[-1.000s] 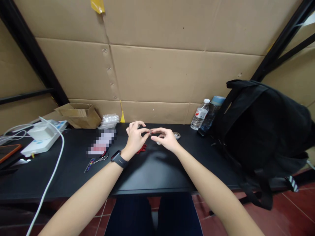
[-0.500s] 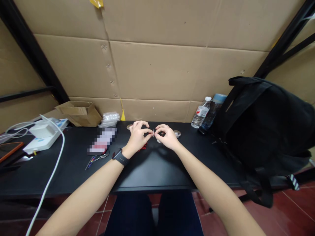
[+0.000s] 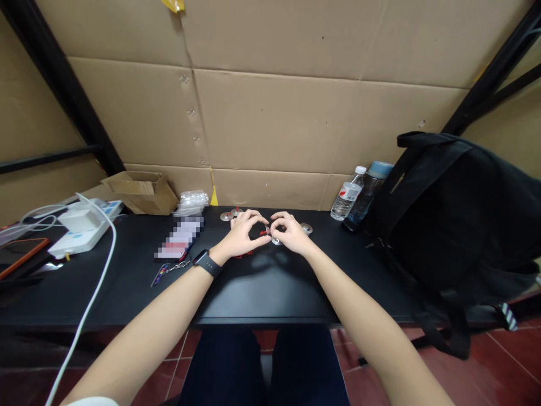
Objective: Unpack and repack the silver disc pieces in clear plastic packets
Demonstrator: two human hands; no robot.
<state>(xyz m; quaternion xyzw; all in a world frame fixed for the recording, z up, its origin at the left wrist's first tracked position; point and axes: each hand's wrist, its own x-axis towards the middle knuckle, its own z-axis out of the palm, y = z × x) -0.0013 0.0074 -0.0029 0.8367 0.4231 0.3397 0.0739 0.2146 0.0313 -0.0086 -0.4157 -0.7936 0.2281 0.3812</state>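
Note:
Above the table, a thin, small disc [image 3: 267, 229] is seen almost edge-on between my two hands. My left hand [image 3: 245, 234], with a black watch on its wrist, holds the disc's rim between thumb and index finger. Close on the disc's right side, my right hand [image 3: 291, 234] has thumb and index finger pressed together; what they pinch is too small to make out. A bit of red shows beside the disc. Red cord [image 3: 244, 255] lies under my left hand. Round metallic discs [image 3: 226, 216] lie behind that hand, and another disc [image 3: 306, 228] lies beyond my right.
A phone [image 3: 180, 237] with a keychain [image 3: 160, 274], plastic packets [image 3: 192, 203], an open cardboard box [image 3: 146, 194] and a power strip [image 3: 84, 231] with cables are at left. Water bottles [image 3: 347, 194] and a black backpack [image 3: 456, 225] stand at right. Cardboard [image 3: 270, 124] walls the back.
My left fingers have spread from a pinch to span the disc's rim. The right hand has shifted slightly right and stays pinched. The whole view has moved a little.

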